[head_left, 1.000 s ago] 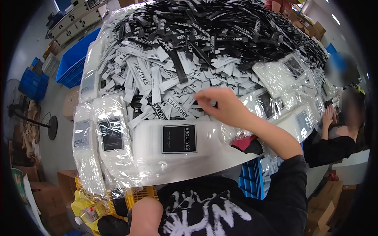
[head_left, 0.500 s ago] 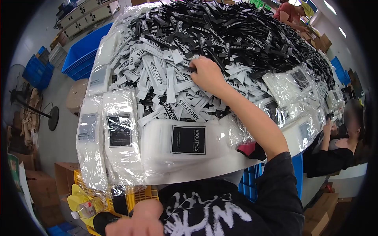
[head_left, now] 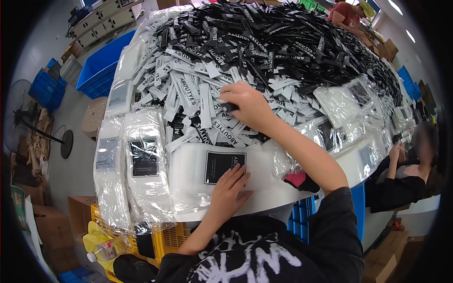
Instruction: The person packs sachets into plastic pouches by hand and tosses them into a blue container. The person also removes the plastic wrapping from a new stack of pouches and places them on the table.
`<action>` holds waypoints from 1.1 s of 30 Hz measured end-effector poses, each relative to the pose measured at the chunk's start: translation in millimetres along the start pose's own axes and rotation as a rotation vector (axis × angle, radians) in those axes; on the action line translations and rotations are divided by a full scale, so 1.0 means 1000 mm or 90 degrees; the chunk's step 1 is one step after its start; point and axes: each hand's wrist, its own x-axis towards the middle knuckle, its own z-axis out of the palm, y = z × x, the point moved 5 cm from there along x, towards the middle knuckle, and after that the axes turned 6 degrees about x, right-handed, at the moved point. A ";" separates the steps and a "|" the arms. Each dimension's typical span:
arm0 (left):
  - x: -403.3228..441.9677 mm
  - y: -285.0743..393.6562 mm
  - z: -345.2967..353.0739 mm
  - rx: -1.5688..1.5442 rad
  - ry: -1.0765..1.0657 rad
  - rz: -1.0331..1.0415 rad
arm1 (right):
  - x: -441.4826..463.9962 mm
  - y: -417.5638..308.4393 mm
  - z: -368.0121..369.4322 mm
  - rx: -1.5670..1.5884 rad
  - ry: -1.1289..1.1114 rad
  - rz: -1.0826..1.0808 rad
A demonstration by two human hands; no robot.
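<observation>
My left hand [head_left: 228, 189] lies flat with fingers spread on a stack of frosted plastic bags [head_left: 188, 172] at the table's near edge. Its fingertips touch the bags' black printed label [head_left: 218, 165]. Above the heap, my right hand [head_left: 249, 107] is closed on a small black packet [head_left: 230, 107], partly hidden by the fingers. Beneath and around that hand lie white printed packets [head_left: 186, 89]. Farther back, black printed packets [head_left: 283, 47] are piled high.
Clear-wrapped bag bundles [head_left: 144, 165] line the left edge, with more bundles [head_left: 349, 104] at right. Blue crates [head_left: 104, 61] stand beyond the table. A person [head_left: 417, 165] sits at right; another person [head_left: 347, 19] works at the far end. A yellow crate [head_left: 167, 238] is below.
My left hand has come up from below the table edge onto the frosted bags. My right hand has moved slightly down and now shows a black packet in its fingers.
</observation>
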 end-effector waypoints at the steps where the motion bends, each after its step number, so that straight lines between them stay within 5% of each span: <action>1: 0.000 -0.001 0.000 -0.005 0.000 -0.004 | 0.004 0.002 -0.010 0.022 0.063 -0.010; 2: 0.001 -0.001 0.000 -0.011 0.001 -0.009 | 0.006 0.003 -0.020 0.043 0.125 -0.020; 5: 0.003 -0.001 -0.005 -0.041 -0.001 -0.029 | 0.002 0.011 -0.055 0.237 0.205 0.304; 6: 0.004 -0.002 -0.007 -0.050 -0.005 -0.036 | -0.003 0.013 -0.059 0.332 0.295 0.275; 11: 0.003 -0.007 -0.009 -0.092 0.024 -0.068 | -0.076 -0.058 -0.083 0.318 0.179 0.385; 14: 0.003 -0.010 -0.008 -0.086 0.060 -0.070 | -0.155 -0.091 -0.073 0.309 0.244 0.263; 16: 0.004 -0.010 -0.010 -0.082 0.090 -0.078 | -0.197 -0.100 -0.049 0.247 0.373 0.308; 19: 0.007 -0.004 -0.017 -0.068 0.147 -0.076 | -0.254 -0.096 -0.009 0.314 0.275 0.514; 22: 0.005 0.005 -0.025 -0.060 0.204 -0.074 | -0.261 -0.107 -0.021 0.339 0.523 0.363; 25: 0.005 0.015 -0.028 -0.020 0.183 -0.049 | -0.270 -0.088 -0.003 0.276 0.329 0.543; 28: 0.000 0.020 -0.028 -0.039 0.183 -0.112 | -0.278 -0.082 0.004 0.521 0.419 0.599; 33: -0.011 0.034 -0.011 -0.023 0.117 0.035 | -0.270 -0.075 0.012 0.890 0.473 0.659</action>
